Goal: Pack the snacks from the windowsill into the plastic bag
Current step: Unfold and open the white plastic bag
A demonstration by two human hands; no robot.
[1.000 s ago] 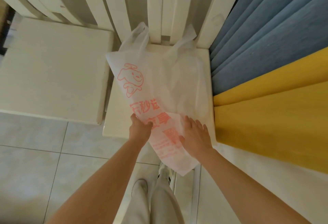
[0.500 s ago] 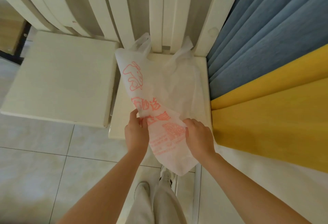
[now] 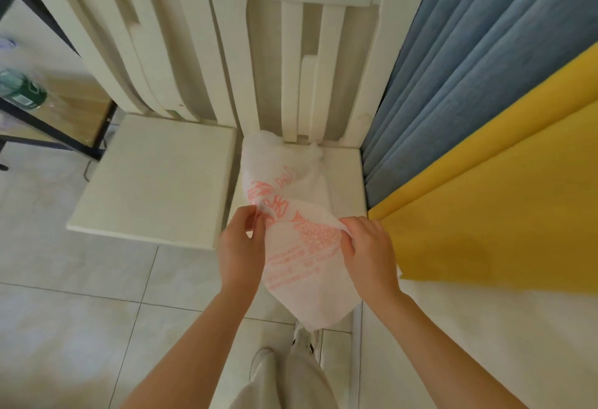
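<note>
A white plastic bag (image 3: 301,266) with orange-red print lies across the seat of a cream chair (image 3: 348,175), its lower end hanging over the seat's front edge. My left hand (image 3: 241,246) pinches the bag's left edge between thumb and fingers. My right hand (image 3: 367,248) grips the right edge with curled fingers. The bag's handles lie at the back of the seat near the chair's slats. No snacks and no windowsill are in view.
A second cream chair (image 3: 155,178) stands just left of the first. Blue curtain (image 3: 469,68) and yellow curtain (image 3: 501,188) hang at the right. A dark-framed table with a green bottle (image 3: 22,91) is at far left. Pale tiled floor (image 3: 81,311) lies below.
The bag has been drawn toward me and bunched narrower. My right hand went from lying on the bag to gripping its edge. The view has tilted up, showing more of the chair backs.
</note>
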